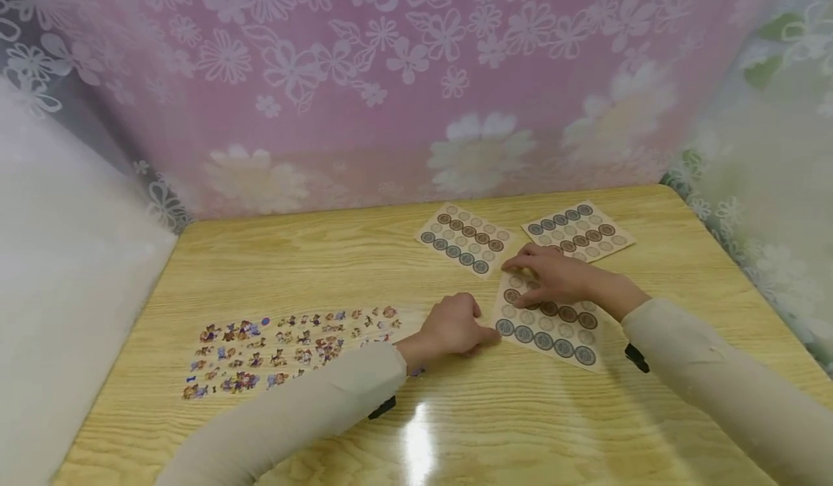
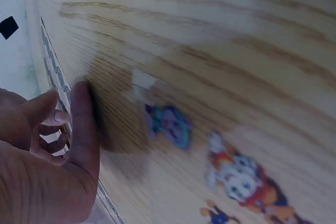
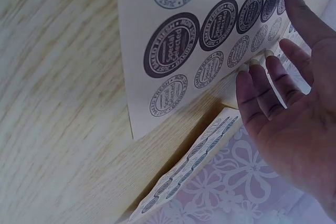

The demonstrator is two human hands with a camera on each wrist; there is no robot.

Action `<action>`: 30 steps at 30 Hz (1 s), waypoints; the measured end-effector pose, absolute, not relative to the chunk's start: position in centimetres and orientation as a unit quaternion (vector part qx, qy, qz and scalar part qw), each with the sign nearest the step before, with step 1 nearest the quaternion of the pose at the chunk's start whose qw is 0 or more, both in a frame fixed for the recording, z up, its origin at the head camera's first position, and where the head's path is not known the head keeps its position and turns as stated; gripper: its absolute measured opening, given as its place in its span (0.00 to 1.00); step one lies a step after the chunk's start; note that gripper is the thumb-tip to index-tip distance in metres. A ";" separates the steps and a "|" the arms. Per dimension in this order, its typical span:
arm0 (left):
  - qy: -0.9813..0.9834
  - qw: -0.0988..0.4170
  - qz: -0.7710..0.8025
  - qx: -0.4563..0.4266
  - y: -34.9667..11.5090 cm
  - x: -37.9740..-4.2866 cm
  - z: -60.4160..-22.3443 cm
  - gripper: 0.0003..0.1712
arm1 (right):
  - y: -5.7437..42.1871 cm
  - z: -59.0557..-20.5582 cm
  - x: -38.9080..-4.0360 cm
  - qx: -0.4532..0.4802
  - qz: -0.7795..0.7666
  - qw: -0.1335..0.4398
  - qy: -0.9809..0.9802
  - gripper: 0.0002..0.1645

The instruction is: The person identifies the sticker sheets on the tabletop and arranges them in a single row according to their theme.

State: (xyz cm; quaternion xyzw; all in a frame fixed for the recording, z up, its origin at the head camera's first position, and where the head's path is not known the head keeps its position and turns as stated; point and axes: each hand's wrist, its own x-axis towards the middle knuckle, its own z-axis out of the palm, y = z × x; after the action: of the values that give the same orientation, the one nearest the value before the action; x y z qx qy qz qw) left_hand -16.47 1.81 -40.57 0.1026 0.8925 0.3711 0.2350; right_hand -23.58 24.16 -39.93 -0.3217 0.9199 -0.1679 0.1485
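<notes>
A sheet of round stickers [image 1: 545, 330], with rows of dark brown, blue-grey and pale circles, lies on the table in front of the hands. My right hand [image 1: 556, 275] is over its far left part, thumb on the printed face and other fingers by the far edge. In the right wrist view those fingers [image 3: 257, 95] are loosely bent along the sheet's edge. My left hand [image 1: 452, 327] is at the near left corner, thumb stretched towards it. The left wrist view shows that thumb [image 2: 84, 129] low against the table, with the other fingers bent; contact with the sheet is partly hidden.
Two similar sticker sheets lie farther back, one left [image 1: 458, 244] and one right [image 1: 595, 244]. A clear sheet of cartoon dog stickers [image 1: 286, 352] spreads across the left of the wooden table [image 1: 293, 269]. Flowered cloth [image 1: 364, 110] hangs behind the table's far edge.
</notes>
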 end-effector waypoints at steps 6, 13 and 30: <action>0.942 0.191 0.224 0.159 2.7 -16.3 -40.4 0.21 | 24.1 -40.0 -23.6 -0.322 -0.173 0.138 0.921 0.36; 0.945 0.170 0.241 0.141 2.7 -15.7 -41.0 0.22 | 24.2 -40.3 -23.5 -0.321 -0.178 0.132 0.921 0.35; 0.948 0.154 0.254 0.117 2.8 -15.5 -41.6 0.30 | 24.2 -40.7 -23.3 -0.303 -0.222 0.128 0.918 0.34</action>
State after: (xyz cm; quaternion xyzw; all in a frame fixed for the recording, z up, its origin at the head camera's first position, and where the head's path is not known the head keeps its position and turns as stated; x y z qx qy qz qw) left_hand -15.49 2.79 -41.55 0.1175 0.9476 0.2538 0.1543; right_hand -23.30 24.17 -40.74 -0.3032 0.9177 -0.2224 0.1279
